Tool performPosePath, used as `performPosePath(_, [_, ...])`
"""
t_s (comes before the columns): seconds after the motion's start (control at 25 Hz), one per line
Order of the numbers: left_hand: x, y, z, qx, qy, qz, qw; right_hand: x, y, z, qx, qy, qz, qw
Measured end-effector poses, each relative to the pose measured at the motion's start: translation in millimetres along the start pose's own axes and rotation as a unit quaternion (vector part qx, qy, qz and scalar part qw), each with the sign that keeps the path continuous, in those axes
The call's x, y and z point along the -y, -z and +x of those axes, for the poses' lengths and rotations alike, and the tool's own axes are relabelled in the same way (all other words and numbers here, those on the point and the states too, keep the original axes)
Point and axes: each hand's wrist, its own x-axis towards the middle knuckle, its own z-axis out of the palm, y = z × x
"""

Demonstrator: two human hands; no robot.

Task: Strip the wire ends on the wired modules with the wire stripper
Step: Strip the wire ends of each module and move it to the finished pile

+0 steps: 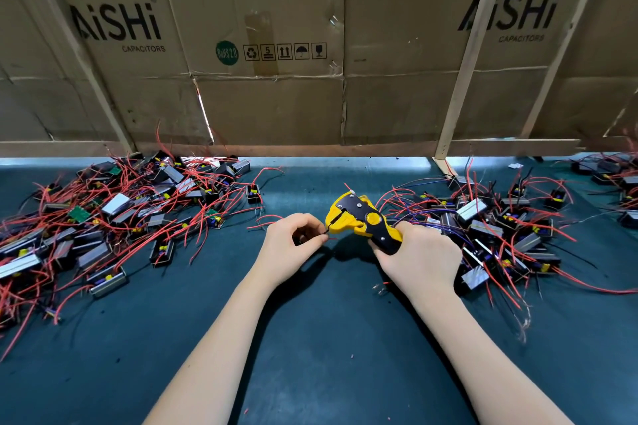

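My left hand (293,245) pinches a wire end (326,233) into the stripper (362,222), gripped by my right hand (419,260), mid-frame. Heaps of modules at left (114,217) and right (497,228) of the desk (310,338); I can't tell which is stripped, so much likely remains.

Both forearms reach forward side by side, the left hand (289,245) with fingertips pinched together, the right hand (419,257) curled in a closed grip, the hands near each other.

Matt cardboard (276,107); glossy plastic stripper (366,222)
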Motion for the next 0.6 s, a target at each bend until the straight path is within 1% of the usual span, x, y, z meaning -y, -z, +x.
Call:
performPosePath(0.12, [2, 0, 1, 0.001, -0.002, 0.011, 1.0, -1, -3, -1, -0.05, 0.037, 0.005, 0.998])
performPosePath(0.2, [3, 1, 1, 0.0, -0.007, 0.02, 1.0, -3, -6, -3, -0.091, 0.041, 0.004, 0.995])
performPosePath(0.4, [3, 10, 1, -0.007, -0.034, 0.066, 0.997, -7, -12, -4, -0.109, 0.027, 0.013, 0.994])
performPosePath(0.48, [1, 14, 0, -0.008, -0.041, 0.067, 0.997, -5, -12, -4, -0.118, 0.026, 0.024, 0.992])
performPosePath(0.6, [-3, 16, -2, -0.003, -0.041, 0.059, 0.997, -2, -10, -4, -0.109, 0.008, 0.052, 0.993])
